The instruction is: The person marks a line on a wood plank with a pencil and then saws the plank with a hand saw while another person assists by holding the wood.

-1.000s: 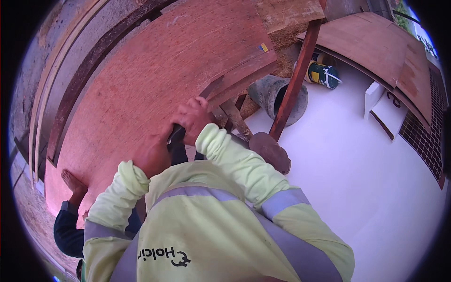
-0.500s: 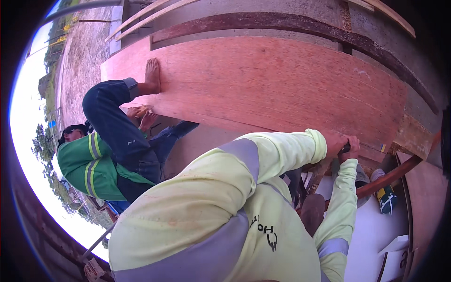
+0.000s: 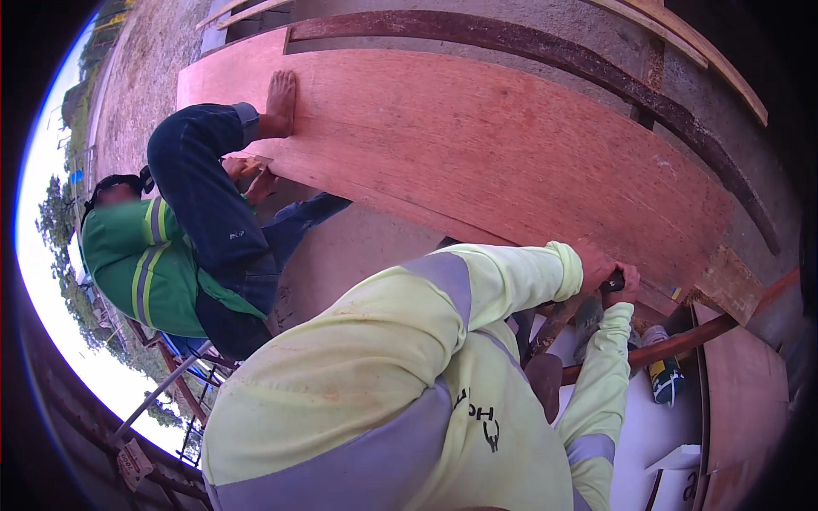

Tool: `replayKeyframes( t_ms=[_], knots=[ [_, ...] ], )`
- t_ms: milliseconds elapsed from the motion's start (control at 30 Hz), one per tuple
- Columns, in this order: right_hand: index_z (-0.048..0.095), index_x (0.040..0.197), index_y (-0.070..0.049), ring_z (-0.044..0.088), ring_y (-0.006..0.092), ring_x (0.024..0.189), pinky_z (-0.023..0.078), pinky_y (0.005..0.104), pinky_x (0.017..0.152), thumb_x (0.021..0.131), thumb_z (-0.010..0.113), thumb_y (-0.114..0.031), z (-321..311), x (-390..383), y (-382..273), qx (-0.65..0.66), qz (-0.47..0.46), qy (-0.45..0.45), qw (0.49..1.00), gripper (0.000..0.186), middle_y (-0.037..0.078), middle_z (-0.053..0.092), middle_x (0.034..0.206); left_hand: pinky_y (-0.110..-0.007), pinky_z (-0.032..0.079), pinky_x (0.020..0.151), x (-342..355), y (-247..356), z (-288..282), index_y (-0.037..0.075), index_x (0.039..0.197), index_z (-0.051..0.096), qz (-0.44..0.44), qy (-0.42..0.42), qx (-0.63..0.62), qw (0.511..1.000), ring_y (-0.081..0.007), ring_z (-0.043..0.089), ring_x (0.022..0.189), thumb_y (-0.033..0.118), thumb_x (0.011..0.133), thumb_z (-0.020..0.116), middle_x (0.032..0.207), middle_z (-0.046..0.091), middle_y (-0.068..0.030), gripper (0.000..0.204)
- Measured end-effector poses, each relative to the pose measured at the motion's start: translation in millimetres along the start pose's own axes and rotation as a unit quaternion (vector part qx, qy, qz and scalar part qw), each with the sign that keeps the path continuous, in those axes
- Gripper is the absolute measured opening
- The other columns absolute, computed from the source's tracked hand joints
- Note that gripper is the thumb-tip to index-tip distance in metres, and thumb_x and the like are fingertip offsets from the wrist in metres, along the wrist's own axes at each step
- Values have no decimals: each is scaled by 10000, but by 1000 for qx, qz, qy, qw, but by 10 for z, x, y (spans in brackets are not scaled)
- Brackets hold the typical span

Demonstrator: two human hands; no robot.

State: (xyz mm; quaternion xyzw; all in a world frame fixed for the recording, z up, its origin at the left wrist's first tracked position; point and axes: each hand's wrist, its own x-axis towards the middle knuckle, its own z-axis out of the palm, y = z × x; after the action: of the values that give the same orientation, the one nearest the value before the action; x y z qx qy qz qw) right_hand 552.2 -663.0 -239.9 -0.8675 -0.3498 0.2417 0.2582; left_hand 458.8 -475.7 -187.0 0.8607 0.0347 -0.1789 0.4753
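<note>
My left hand (image 3: 596, 265) and my right hand (image 3: 625, 286) are close together at the near right edge of a reddish plywood sheet (image 3: 494, 136). Between them is a short dark handle (image 3: 611, 281), with the fingers of my right hand curled round it. The fingers of my left hand bend over it from the other side and are partly hidden. What the handle belongs to cannot be made out. Pale yellow-green sleeves with grey bands cover my arms.
A co-worker in green (image 3: 141, 264) crouches at the left, one bare foot (image 3: 279, 104) on the sheet, both hands on a small wooden piece (image 3: 251, 163) at its edge. A curved-looking dark beam (image 3: 545, 53) lies beyond the sheet. A reddish-brown bar (image 3: 682, 345) and a dark bottle-like container (image 3: 665, 379) are at the right.
The whole view has shifted a little, with the sheet's far edge higher and its right end lower in the picture. Both hands stay at the handle, with little movement along the sheet's edge.
</note>
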Motion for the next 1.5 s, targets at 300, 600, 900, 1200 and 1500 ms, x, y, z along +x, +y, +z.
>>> replayKeyframes(
  t_ms=[300, 600, 900, 1200, 1500],
  knots=[
    [717, 1021, -204, 619, 282, 1028, 481, 427, 910, 552, 851, -261, -208, -4, -264, -93, -44, 61, 993, 491, 64, 668, 1090, -482, 455, 855, -710, 32, -689, 105, 1169, 606, 5, 54, 116, 992, -319, 512, 1118, 391, 661, 826, 1140, 560, -141, 623],
    [702, 1059, -204, 617, 326, 1048, 482, 471, 892, 732, 780, -255, -216, -7, -535, -161, 0, -91, 983, 340, 57, 676, 1061, -485, 486, 903, -1884, -671, -946, 33, 1132, 591, -164, 81, 119, 976, -404, 584, 1075, 284, 746, 784, 1091, 635, -193, 499],
    [687, 1100, -229, 597, 315, 1096, 427, 468, 943, 749, 782, -257, -320, 140, -437, -167, -1, -134, 977, 365, 30, 683, 1130, -474, 455, 985, -2725, 133, -734, 10, 1309, 537, -373, 127, 24, 919, -398, 569, 1175, 339, 809, 737, 1261, 595, -240, 631],
    [647, 1165, -250, 608, 322, 1115, 386, 533, 987, 751, 790, -264, -343, 163, -516, -163, -21, -166, 972, 439, 34, 689, 1140, -473, 472, 969, -2973, 759, 39, -3, 1256, 595, -319, 117, -16, 940, -414, 602, 1123, 342, 788, 746, 1181, 639, -254, 601],
    [674, 1145, -217, 646, 312, 1080, 441, 499, 983, 764, 752, -278, -342, 255, -567, -192, 61, -216, 955, 394, 71, 706, 1104, -453, 473, 978, -3538, 312, -72, 0, 1318, 558, -396, 128, -20, 909, -399, 612, 1119, 339, 814, 716, 1184, 644, -249, 628]
  ],
)
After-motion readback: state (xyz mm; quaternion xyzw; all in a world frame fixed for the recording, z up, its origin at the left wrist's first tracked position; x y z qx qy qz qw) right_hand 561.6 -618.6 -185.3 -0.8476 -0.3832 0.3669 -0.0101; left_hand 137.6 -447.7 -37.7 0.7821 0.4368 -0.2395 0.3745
